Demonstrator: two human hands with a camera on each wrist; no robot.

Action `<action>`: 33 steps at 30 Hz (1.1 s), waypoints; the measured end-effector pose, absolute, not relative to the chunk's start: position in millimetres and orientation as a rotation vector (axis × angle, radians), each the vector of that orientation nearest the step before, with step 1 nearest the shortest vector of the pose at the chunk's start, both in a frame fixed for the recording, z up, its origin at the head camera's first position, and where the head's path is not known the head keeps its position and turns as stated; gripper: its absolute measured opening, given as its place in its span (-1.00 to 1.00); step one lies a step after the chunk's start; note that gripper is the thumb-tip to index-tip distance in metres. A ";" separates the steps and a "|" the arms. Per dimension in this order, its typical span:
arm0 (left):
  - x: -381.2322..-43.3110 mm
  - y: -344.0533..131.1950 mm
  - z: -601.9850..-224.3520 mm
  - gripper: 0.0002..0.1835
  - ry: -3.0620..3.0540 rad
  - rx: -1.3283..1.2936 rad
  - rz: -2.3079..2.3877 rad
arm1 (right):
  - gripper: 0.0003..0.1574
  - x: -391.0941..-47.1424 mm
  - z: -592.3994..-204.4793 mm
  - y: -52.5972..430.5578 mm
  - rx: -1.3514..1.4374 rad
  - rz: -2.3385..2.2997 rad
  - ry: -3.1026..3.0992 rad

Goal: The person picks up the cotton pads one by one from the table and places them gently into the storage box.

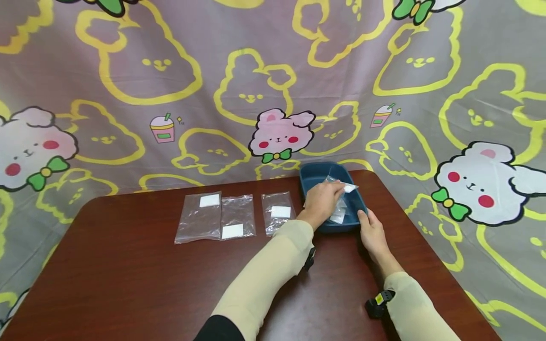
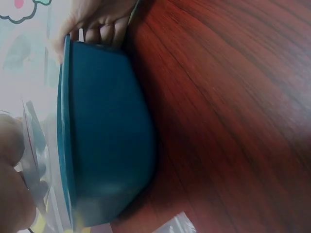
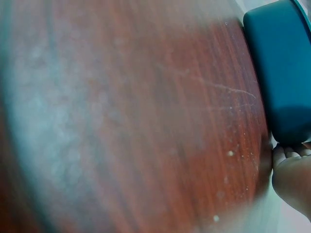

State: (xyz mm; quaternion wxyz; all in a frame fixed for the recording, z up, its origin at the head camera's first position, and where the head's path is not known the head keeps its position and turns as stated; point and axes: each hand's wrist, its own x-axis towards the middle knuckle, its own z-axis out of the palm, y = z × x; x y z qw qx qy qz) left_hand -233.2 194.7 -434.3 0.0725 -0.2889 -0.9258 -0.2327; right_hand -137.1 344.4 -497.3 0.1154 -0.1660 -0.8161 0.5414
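Observation:
My left hand is over a blue plastic bin at the far right of the table and pinches a small clear plastic bag with a white label. More clear bags with white pieces lie inside the bin, partly hidden behind this hand. My right hand grips the bin's near right corner. In the left wrist view, the thumb of the right hand is at the rim and its fingers are curled against the outer wall. The right wrist view catches the same hand beside the bin's end.
Left of the bin, three clear bags with white labels lie flat in a row: a larger one, a middle one and a smaller one. A patterned curtain hangs behind the brown wooden table.

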 end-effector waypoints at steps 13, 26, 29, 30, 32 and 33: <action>-235.8 209.1 -435.0 -0.59 -2.821 -0.863 -0.525 | -0.28 -136.8 -504.4 338.3 -0.480 1.622 -2.395; -240.3 206.5 -433.8 -0.53 -2.836 -0.875 -0.443 | -0.31 -138.9 -502.8 337.5 -0.475 1.606 -2.376; -245.5 197.2 -431.0 -0.53 -2.825 -0.879 -0.461 | -0.32 -138.9 -501.1 339.8 -0.479 1.590 -2.369; -247.5 192.9 -429.7 -0.53 -2.818 -0.883 -0.465 | -0.32 -139.0 -500.9 341.0 -0.481 1.584 -2.370; -251.3 183.0 -427.1 -0.52 -2.801 -0.900 -0.458 | -0.30 -138.7 -500.4 344.3 -0.489 1.570 -2.380; -253.1 177.5 -426.0 -0.52 -2.795 -0.903 -0.460 | -0.30 -138.5 -500.3 346.6 -0.494 1.562 -2.387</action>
